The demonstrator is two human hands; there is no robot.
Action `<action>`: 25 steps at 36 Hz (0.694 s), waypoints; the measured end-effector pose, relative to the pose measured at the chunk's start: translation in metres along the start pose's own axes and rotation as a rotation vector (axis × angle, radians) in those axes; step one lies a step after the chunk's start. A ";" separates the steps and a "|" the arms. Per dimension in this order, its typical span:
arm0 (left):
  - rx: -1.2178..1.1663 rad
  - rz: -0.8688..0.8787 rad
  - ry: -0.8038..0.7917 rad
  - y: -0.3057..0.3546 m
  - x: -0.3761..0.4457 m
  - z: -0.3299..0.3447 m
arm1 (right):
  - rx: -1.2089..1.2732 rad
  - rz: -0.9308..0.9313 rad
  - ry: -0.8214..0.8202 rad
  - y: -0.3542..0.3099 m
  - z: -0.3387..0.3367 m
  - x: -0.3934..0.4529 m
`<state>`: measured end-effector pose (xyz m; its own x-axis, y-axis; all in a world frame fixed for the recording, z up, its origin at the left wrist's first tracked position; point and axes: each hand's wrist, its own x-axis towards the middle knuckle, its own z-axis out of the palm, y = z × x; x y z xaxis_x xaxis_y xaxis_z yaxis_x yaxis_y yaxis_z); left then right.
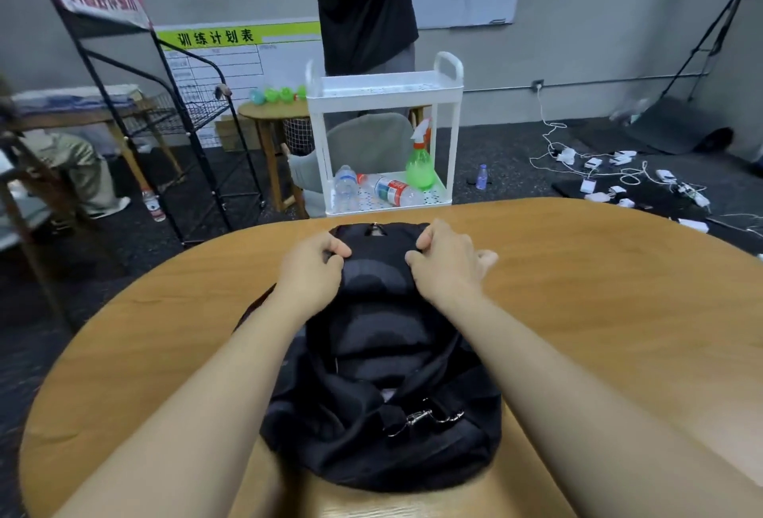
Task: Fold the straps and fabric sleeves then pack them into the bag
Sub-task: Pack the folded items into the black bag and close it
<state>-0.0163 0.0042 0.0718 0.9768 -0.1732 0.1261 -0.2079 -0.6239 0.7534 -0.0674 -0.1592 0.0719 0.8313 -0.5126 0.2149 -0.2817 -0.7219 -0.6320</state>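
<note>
A black padded fabric sleeve [377, 311] lies stretched along the middle of the round wooden table [598, 311], running from the far edge toward me. My left hand [313, 265] grips its far end on the left side, fingers curled into the fabric. My right hand [444, 261] grips the same end on the right side. The black bag [371, 447] sits at the near end between my forearms. A strap with silver metal clips [421, 418] lies across the bag's top. The sleeve's near end merges with the bag's opening; I cannot tell how far in it reaches.
Beyond the table's far edge stands a white cart [384, 133] holding plastic bottles and a green spray bottle. A person in black stands behind it. A black wire rack [165, 104] is at the left. Cables and chargers litter the floor at right.
</note>
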 end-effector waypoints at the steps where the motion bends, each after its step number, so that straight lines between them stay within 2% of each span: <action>1: -0.008 -0.003 0.007 -0.003 0.000 0.002 | -0.006 -0.001 0.007 0.000 0.004 0.000; 16: 0.129 0.029 -0.033 -0.029 0.006 0.031 | -0.256 -0.036 0.000 0.023 0.036 0.005; 25: 0.087 0.014 0.060 -0.029 0.006 0.011 | -0.400 -0.259 0.195 0.020 0.017 -0.006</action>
<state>-0.0050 0.0129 0.0432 0.9745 -0.1384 0.1768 -0.2231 -0.6858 0.6927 -0.0694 -0.1630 0.0447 0.8042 -0.3426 0.4856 -0.2713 -0.9386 -0.2131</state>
